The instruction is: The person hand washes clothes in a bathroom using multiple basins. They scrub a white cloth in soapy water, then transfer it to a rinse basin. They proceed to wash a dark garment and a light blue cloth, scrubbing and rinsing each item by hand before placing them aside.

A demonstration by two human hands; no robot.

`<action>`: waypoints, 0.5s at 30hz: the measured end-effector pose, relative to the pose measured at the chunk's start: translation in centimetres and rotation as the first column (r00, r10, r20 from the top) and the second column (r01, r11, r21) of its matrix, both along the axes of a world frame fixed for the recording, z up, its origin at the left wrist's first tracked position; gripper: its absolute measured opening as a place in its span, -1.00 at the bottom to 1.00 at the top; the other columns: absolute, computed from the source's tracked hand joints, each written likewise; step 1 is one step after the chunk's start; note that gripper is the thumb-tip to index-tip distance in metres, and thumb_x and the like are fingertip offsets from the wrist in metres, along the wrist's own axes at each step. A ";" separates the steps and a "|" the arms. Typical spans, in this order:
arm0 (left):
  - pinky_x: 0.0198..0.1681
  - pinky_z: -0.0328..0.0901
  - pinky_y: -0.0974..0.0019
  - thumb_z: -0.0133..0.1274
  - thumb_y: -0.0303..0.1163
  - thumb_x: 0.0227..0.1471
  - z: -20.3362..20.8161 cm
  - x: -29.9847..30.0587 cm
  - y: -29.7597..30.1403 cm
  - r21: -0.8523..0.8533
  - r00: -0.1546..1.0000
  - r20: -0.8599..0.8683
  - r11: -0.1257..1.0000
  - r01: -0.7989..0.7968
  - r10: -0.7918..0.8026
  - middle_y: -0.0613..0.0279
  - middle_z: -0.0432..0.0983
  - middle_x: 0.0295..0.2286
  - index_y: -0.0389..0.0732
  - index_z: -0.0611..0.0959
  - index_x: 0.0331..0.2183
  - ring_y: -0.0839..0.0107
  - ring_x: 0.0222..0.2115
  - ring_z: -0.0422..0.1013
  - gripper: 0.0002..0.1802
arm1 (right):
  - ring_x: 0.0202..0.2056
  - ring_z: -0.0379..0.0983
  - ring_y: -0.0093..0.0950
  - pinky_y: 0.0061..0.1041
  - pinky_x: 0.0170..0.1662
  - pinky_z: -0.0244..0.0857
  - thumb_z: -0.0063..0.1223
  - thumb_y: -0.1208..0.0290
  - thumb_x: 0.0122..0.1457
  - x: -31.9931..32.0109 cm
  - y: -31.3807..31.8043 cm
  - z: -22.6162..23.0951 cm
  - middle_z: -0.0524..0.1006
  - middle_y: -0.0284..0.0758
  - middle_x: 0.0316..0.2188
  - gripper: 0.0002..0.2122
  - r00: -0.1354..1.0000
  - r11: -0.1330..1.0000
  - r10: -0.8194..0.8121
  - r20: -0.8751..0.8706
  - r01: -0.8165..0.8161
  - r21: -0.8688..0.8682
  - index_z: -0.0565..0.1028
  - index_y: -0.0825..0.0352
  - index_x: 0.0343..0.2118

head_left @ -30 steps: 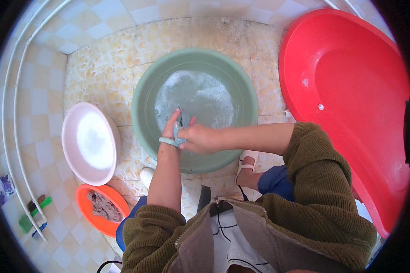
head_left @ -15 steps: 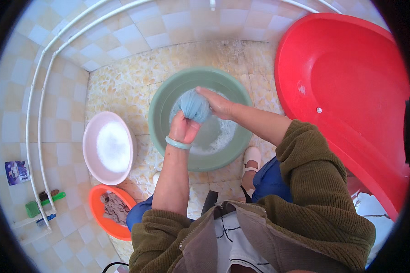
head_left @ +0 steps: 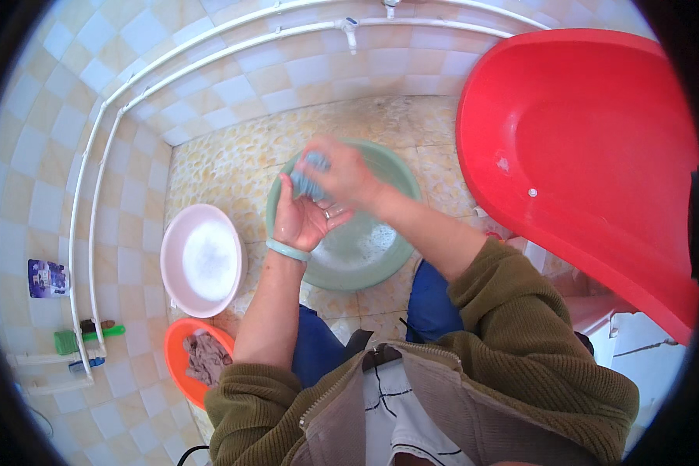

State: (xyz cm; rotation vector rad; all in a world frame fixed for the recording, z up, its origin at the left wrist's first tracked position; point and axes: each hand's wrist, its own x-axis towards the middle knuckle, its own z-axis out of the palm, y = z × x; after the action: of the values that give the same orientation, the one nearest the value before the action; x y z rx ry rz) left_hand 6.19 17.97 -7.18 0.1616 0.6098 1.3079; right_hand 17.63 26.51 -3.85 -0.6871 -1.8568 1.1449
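Observation:
Over the left part of a round green tub [head_left: 365, 278] with sudsy water, my right hand [head_left: 348, 175] grips a bunched light blue cloth [head_left: 309, 182]. This hand is smeared by motion, with its fingers curled over the cloth. My left hand [head_left: 301, 221], with a pale bangle [head_left: 288, 249] at the wrist, is turned palm up beside and below the cloth. Its thumb points up near the cloth, and its other fingers stretch out to the right. Part of the cloth is hidden by my right hand.
A pink basin [head_left: 167, 260] with white suds stands at the left, above an orange basin [head_left: 177, 371] holding a brown cloth [head_left: 207, 359]. A large red bathtub [head_left: 598, 140] leans in at the right. White pipes with a tap [head_left: 351, 33] and brushes [head_left: 89, 335] line the walls.
The cloth was cupped between both hands; now my right hand clasps it at the upper left and my left palm has opened out. The view has shifted, showing more of the far wall.

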 end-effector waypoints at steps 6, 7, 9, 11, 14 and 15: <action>-0.02 0.31 0.13 -0.28 0.28 0.09 -0.7 -1.8 0.3 -0.028 0.993 -0.014 0.992 -0.120 0.120 -0.04 0.42 -0.13 -0.26 0.40 -0.07 0.13 -0.08 0.37 -0.24 | -0.29 0.37 -0.34 -0.26 -0.19 0.20 0.17 0.29 -0.05 -0.1 -4.6 -2.0 0.41 -0.32 -0.46 -0.82 0.975 0.703 0.077 0.210 -0.203 0.681 0.43 0.22 -0.45; -0.06 0.33 0.15 -0.26 0.23 0.11 -2.6 -2.4 1.2 -0.018 0.992 0.026 0.993 -0.120 0.120 -0.01 0.44 -0.17 -0.27 0.40 -0.09 0.15 -0.12 0.39 -0.29 | -0.30 0.38 -0.31 -0.26 -0.19 0.22 0.17 0.30 -0.04 -0.4 -4.3 -2.3 0.43 -0.31 -0.44 -0.82 0.983 0.740 0.077 0.169 -0.170 0.650 0.43 0.23 -0.44; -0.12 0.36 0.19 -0.21 0.12 0.16 -3.1 -2.8 2.3 0.006 0.988 0.100 0.993 -0.116 0.115 0.04 0.47 -0.26 -0.27 0.41 -0.12 0.19 -0.20 0.42 -0.40 | -0.31 0.38 -0.27 -0.25 -0.18 0.24 0.16 0.31 -0.02 -1.0 -3.5 -3.2 0.45 -0.29 -0.42 -0.83 0.995 0.810 0.064 0.082 -0.100 0.578 0.45 0.25 -0.43; -0.19 0.37 0.21 -0.21 0.03 0.19 -4.0 -2.9 2.2 -0.077 0.955 -0.022 0.952 -0.296 0.295 0.15 0.45 -0.35 -0.24 0.44 -0.23 0.27 -0.30 0.41 -0.52 | -0.34 0.38 -0.26 -0.30 -0.20 0.27 0.12 0.30 0.04 -1.5 -3.1 -3.7 0.47 -0.24 -0.38 -0.83 0.998 0.911 0.031 0.048 -0.048 0.411 0.46 0.28 -0.39; -0.22 0.37 0.23 -0.22 0.00 0.21 -4.6 -2.8 3.0 -0.135 0.864 -0.115 0.854 -0.503 0.491 0.19 0.42 -0.40 -0.21 0.45 -0.31 0.32 -0.35 0.40 -0.56 | -0.36 0.39 -0.30 -0.40 -0.25 0.30 0.01 0.33 0.12 -2.3 -2.3 -3.4 0.49 -0.19 -0.33 -0.82 0.997 0.993 -0.018 0.071 0.026 -0.113 0.47 0.33 -0.33; -0.25 0.37 0.25 -0.22 -0.02 0.22 -2.9 -1.7 3.1 -0.169 0.839 -0.156 0.822 -0.543 0.522 0.20 0.41 -0.42 -0.21 0.45 -0.33 0.34 -0.36 0.39 -0.58 | -0.36 0.40 -0.33 -0.43 -0.26 0.30 -0.03 0.34 0.14 -2.3 -1.8 -3.4 0.50 -0.19 -0.32 -0.82 0.994 0.943 -0.034 0.100 0.065 -0.326 0.48 0.35 -0.31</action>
State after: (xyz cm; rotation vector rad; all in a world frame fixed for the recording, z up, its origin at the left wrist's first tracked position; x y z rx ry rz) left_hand 4.53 21.09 -10.07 -0.1287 0.9198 1.7747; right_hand 15.35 24.75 -7.26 -0.9846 -1.7288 1.4285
